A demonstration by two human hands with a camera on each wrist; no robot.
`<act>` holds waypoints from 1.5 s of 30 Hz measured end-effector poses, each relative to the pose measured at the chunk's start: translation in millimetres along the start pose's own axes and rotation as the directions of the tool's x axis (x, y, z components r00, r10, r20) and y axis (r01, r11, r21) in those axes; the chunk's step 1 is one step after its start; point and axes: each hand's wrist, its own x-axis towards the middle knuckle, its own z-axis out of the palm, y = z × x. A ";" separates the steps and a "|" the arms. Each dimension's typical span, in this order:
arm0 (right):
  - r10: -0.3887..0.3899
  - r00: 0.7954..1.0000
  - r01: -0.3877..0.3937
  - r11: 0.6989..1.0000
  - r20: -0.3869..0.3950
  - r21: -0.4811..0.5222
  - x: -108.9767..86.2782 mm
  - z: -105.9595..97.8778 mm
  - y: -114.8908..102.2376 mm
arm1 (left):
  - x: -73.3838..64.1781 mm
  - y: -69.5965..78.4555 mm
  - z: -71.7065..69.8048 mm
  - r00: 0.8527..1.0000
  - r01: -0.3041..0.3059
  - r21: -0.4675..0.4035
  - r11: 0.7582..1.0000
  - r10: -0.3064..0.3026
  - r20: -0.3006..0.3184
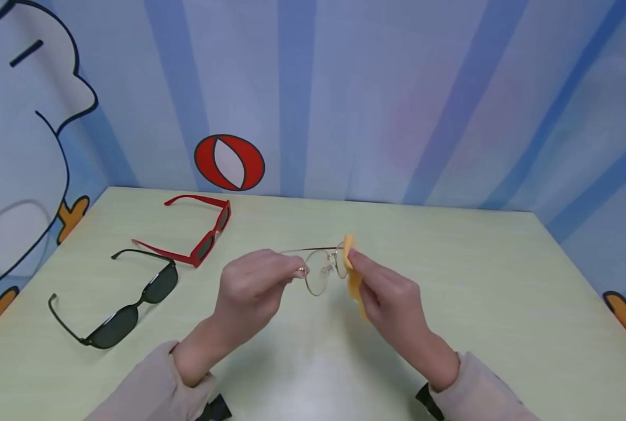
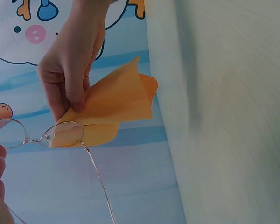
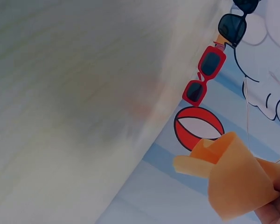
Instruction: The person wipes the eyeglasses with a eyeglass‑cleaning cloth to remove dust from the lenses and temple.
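Observation:
My left hand (image 1: pixel 255 283) pinches a pair of thin gold-framed eyeglasses (image 1: pixel 316 295) by the side of one lens, above the table. The frame has round clear lenses, and one temple stretches out behind the left hand. An orange-yellow cloth (image 2: pixel 119 98) hangs from my right hand (image 1: pixel 391 292), which pinches it between thumb and fingers at the other lens. In the left wrist view part of the cloth shows through that lens. The right wrist view has the cloth (image 3: pixel 238 179) folded and drooping, with only fingertips (image 3: pixel 273 212) at the edge.
Red-framed sunglasses (image 1: pixel 193 257) lie unfolded on the left of the pale table (image 1: pixel 502 321). Black sunglasses (image 1: pixel 114 330) lie nearer, also with temples spread. A blue striped backdrop (image 1: pixel 344 105) with cartoon drawings stands behind the table.

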 end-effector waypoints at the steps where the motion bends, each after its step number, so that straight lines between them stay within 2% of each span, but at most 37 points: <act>1: 0.000 1.000 0.000 1.000 -0.002 0.003 -0.1 0.6 -1.1 | 0.2 -0.2 -0.5 1.000 0.006 0.001 1.000 -0.006 0.001; 12: -0.056 0.998 0.056 0.998 0.015 0.009 -0.8 1.9 -15.5 | 1.8 -1.5 -1.4 0.999 0.044 -0.017 0.999 -0.044 0.012; 18: -0.047 0.999 0.047 0.999 0.011 -0.002 -2.2 4.7 -10.2 | 2.5 0.6 -4.8 0.999 0.048 -0.014 0.999 -0.048 -0.007; 26: -0.013 1.000 0.013 1.000 -0.007 -0.006 -1.8 6.0 -4.1 | 3.4 -0.2 -5.3 0.998 0.066 -0.059 0.996 -0.067 -0.019; 32: -0.025 1.000 0.025 1.000 0.009 0.003 0.2 6.6 -11.9 | 2.0 -0.2 -3.8 0.999 0.050 -0.047 0.998 -0.051 -0.018; 39: -0.072 0.997 0.072 0.997 -0.035 -0.019 11.4 5.6 -12.5 | -1.2 -1.0 0.3 0.999 0.031 -0.077 0.997 -0.033 -0.027; 45: -0.022 0.999 0.020 0.999 -0.047 -0.050 14.0 8.1 -3.8 | -1.3 1.5 0.3 0.999 0.023 -0.082 0.996 -0.027 -0.042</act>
